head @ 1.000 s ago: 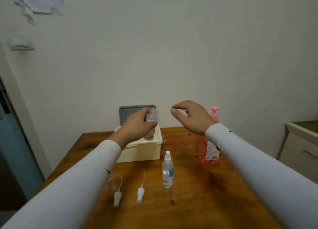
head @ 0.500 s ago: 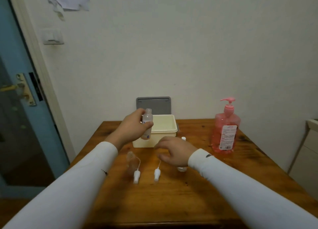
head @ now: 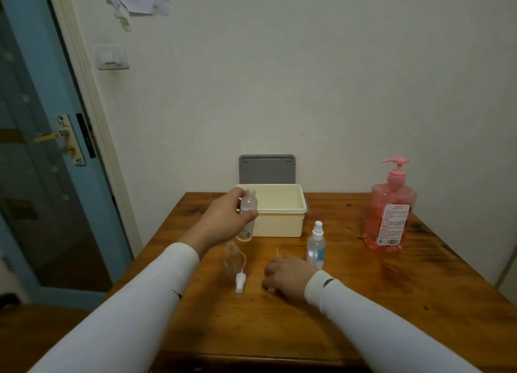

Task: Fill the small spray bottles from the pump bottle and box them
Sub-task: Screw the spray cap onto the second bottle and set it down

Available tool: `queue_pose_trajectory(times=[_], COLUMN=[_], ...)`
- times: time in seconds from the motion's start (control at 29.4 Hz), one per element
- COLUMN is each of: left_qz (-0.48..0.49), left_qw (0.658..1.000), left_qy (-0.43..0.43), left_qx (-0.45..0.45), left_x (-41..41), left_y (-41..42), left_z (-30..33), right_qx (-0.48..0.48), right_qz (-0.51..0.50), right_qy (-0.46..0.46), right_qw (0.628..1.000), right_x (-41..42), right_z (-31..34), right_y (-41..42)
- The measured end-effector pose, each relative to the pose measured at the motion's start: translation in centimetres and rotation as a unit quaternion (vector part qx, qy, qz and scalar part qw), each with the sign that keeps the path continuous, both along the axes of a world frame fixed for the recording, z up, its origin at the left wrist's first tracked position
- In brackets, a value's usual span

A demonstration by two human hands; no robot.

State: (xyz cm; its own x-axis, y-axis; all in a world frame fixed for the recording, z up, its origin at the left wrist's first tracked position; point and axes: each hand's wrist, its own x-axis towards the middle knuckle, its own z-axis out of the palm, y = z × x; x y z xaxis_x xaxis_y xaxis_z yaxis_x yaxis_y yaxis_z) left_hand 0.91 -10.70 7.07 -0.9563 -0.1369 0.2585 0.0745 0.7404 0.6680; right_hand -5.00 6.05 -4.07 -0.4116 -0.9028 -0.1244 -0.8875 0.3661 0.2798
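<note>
Left hand raised above the wooden table, fingers and thumb curled round an uncapped clear plastic spray bottle, held nearly upright just in front of the left corner of the cream plastic box. Narrow open neck on top, rounded shoulders, small blue print on the label. Right hand down on the tabletop, knuckles up, fingers bent over a white spray head; thin dip tube sticking out beyond the knuckles. Whether pinched or merely covered, cannot tell.

Between the two hands, lying flat: a second clear empty bottle, and just beside it a loose white sprayer with its fine curved tube. Just right of the right hand, standing upright: a capped spray bottle, transparent, blue-labelled, white nozzle on top.

Box rectangular, open, smooth-walled with a rolled rim. Behind it, leaning against the wall, a grey lid with rounded corners. Far right, well apart from the rest: a pink pump bottle, translucent, broad-shouldered, white label, pink pump spout pointing left.

Table glossy, reddish-brown, grain and dark knots visible. Long white sleeves on both arms.
</note>
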Motion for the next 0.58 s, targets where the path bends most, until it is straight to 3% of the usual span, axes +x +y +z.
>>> queue_pose_trajectory(times=[0.2, 0.34, 0.48, 0.58], left_qz=[0.005, 0.004, 0.008, 0.005], left_qw=[1.000, 1.000, 1.000, 1.000], left_qy=[0.000, 0.002, 0.005, 0.002], left_qx=[0.002, 0.002, -0.001, -0.012], left_x=[-0.2, -0.5, -0.9, -1.2], left_y=[-0.6, -0.7, -0.7, -0.1], left_z=[-0.3, -0.6, -0.7, -0.8], right_qx=[-0.050, -0.205, -0.401, -0.539], right_qz=[0.036, 0.032, -0.054, -0.108], right_qy=[0.000, -0.004, -0.048, -0.095], right_qw=[0.998, 0.978, 0.913, 0.830], right_x=[-0.5, -0.5, -0.1, -0.3], right_z=[0.5, 3.4, 8.5, 11.5], right_y=[0.1, 0.9, 2.2, 3.0])
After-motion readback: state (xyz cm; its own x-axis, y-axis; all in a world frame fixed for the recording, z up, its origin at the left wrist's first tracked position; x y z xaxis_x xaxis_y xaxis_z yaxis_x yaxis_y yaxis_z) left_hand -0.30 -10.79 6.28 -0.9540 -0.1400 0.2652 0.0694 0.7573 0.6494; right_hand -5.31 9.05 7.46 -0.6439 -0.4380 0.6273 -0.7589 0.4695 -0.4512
